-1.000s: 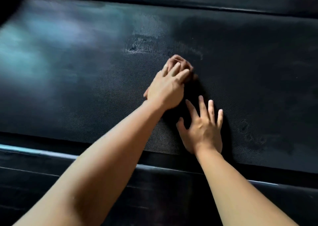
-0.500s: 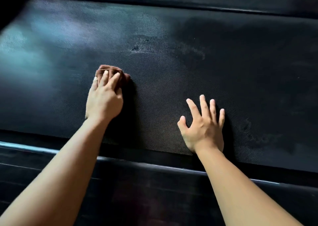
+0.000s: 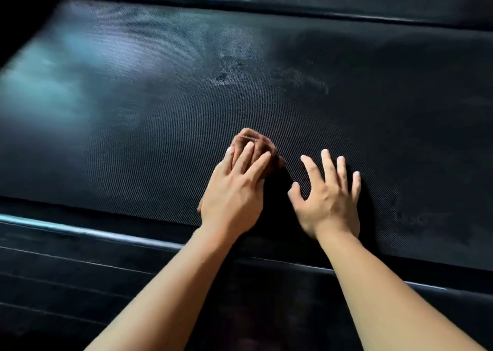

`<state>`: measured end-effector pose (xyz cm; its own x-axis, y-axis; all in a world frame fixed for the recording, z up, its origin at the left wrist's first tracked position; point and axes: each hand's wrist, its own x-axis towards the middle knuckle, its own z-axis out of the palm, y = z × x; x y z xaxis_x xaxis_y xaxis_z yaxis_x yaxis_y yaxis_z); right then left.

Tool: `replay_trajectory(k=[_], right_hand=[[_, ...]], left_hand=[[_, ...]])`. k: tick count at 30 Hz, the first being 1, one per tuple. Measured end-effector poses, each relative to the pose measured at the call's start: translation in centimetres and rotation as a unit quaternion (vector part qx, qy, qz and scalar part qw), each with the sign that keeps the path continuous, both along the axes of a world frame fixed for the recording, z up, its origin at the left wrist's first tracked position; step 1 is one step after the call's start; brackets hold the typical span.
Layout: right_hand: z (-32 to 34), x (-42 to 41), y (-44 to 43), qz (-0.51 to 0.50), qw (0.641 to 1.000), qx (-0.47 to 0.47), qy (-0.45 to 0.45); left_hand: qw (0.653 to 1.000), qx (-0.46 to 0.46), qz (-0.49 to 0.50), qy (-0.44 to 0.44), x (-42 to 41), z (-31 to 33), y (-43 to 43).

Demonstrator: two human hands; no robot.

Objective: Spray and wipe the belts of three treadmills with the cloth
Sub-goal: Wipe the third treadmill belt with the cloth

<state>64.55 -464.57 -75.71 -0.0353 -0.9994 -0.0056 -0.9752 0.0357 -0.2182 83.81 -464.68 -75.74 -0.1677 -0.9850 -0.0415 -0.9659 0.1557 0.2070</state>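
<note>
A brown cloth [image 3: 253, 142] is pressed to a treadmill belt [image 3: 133, 110], near the belt's closest edge, under the straight fingers of the left hand [image 3: 234, 193]. The right hand [image 3: 328, 198] is spread empty just beside. Smudges [image 3: 226, 70] are seen farther across the belt, ahead of the cloth.

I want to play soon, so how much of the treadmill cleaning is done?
Nothing looks finished yet. The left hand presses the brown cloth on the belt, mid-wipe, while the right hand rests flat beside it. Pale smudges farther up the belt are left to wipe. Only this one treadmill shows, so the other two cannot be judged.
</note>
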Motion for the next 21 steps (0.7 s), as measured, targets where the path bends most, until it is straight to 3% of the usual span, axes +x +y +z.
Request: replay_trajectory(k=[6,13,17,21], right_hand=[[0.0,0.0,0.1,0.001,1.0,0.0,0.004],[-0.1,0.0,0.1,0.001,1.0,-0.006,0.0],[-0.1,0.0,0.1,0.001,1.0,-0.004,-0.001],[0.0,-0.1,0.1,0.002,1.0,0.002,0.002]], left_hand=[[0.995,-0.066,0.073,0.021,8.1,1.4,3.7],[0.973,-0.02,0.226,0.032,11.9,2.5,-1.6],[0.983,-0.012,0.184,0.01,8.6,1.7,-6.1],[0.997,-0.026,0.077,0.007,2.2,2.2,-6.6]])
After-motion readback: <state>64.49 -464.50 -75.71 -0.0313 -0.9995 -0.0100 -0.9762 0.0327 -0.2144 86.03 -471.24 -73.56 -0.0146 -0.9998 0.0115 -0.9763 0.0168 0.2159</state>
